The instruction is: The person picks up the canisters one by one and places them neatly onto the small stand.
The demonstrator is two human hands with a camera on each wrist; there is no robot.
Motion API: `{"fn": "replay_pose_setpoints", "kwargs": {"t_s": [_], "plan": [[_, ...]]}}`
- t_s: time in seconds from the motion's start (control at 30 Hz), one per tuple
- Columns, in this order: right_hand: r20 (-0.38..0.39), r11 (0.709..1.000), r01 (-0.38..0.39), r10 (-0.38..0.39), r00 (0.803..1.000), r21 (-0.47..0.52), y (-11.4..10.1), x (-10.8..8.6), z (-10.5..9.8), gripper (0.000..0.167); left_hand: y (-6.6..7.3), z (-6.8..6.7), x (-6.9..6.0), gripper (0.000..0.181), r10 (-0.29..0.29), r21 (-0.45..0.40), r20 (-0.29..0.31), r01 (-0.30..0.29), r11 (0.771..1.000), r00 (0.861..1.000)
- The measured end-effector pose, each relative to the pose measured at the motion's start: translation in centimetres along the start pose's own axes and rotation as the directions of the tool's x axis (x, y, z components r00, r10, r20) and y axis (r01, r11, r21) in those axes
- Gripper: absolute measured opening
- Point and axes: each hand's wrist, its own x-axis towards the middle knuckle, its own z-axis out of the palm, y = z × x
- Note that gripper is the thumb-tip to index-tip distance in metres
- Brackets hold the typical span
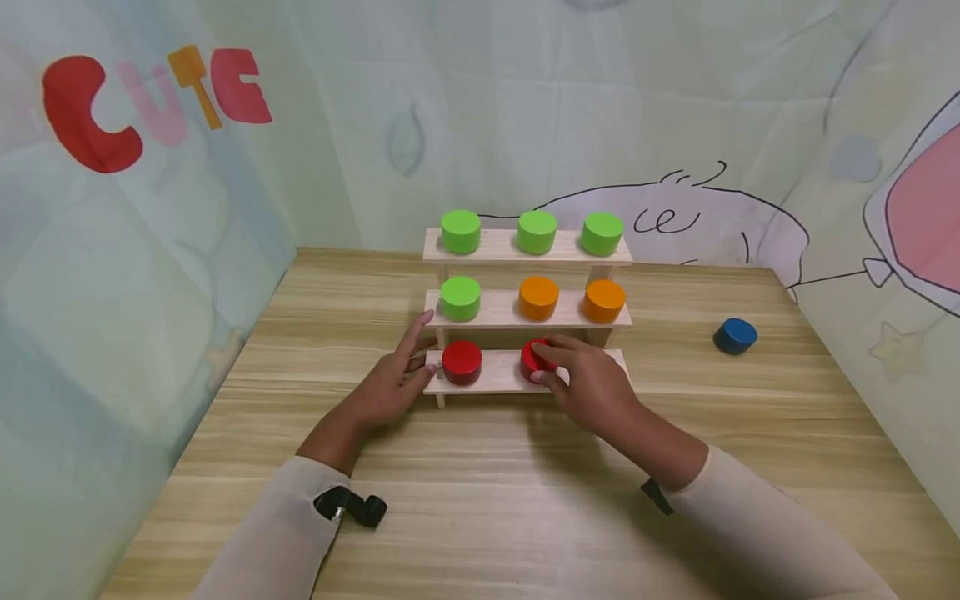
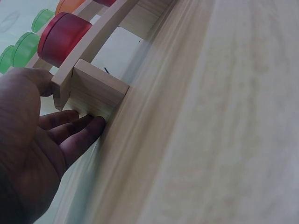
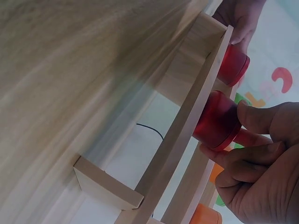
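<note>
A three-tier wooden display rack (image 1: pixel 491 382) stands on the table. My right hand (image 1: pixel 600 387) pinches a red round tin (image 3: pixel 218 120) between thumb and fingers, at the middle of the bottom tier. Another red tin (image 1: pixel 462 362) sits at that tier's left end. My left hand (image 1: pixel 386 387) touches the rack's left end with loosely extended fingers; in the left wrist view its thumb is at the board end and its other fingers (image 2: pixel 81 140) are by the leg. The middle tier bears a green tin (image 1: pixel 461 298) and two orange tins (image 1: pixel 538 298); three green tins (image 1: pixel 537 232) stand on top.
A blue round tin (image 1: pixel 736 336) lies on the wooden table (image 1: pixel 480 500) to the right of the rack. A printed cloth backdrop (image 1: pixel 360 108) hangs behind and along both sides. Black straps (image 1: pixel 351 506) show at the sleeves.
</note>
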Motion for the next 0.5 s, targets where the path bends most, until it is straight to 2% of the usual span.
{"fn": "replay_pose_setpoints", "kwargs": {"t_s": [0.5], "plan": [[0.006,1.000,-0.010,0.010,1.000,-0.016,-0.16,-0.02,0.05,0.052,-0.08,0.00,0.05,0.083,-0.016,0.007,0.009,0.016,1.000,1.000]]}}
